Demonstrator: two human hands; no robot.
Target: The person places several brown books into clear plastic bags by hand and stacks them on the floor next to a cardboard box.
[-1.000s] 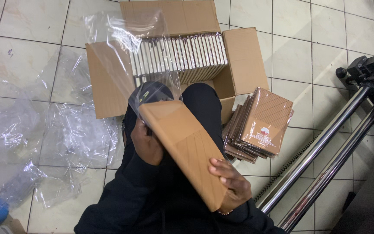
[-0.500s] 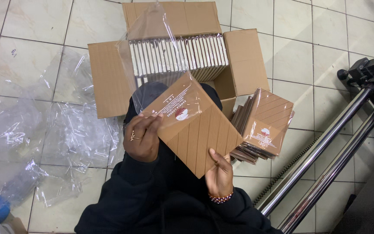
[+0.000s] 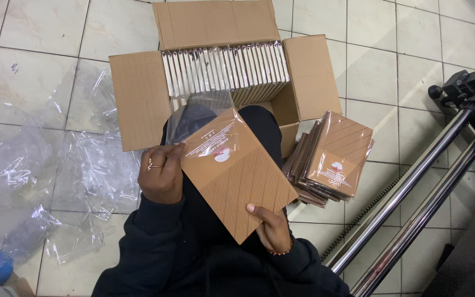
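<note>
Head view, brown booklet (image 3: pixel 237 176) between both hands (image 3: pixel 161 175)

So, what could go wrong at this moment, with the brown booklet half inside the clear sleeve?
1. The clear sleeve covers only the upper part of the brown booklet; the left hand pinches one corner, so the thin plastic may crease or tear.
2. The right hand grips only the lower edge, so the booklet could slip.
3. The finished stack leans unevenly beside the cardboard box and may slide over.
</note>
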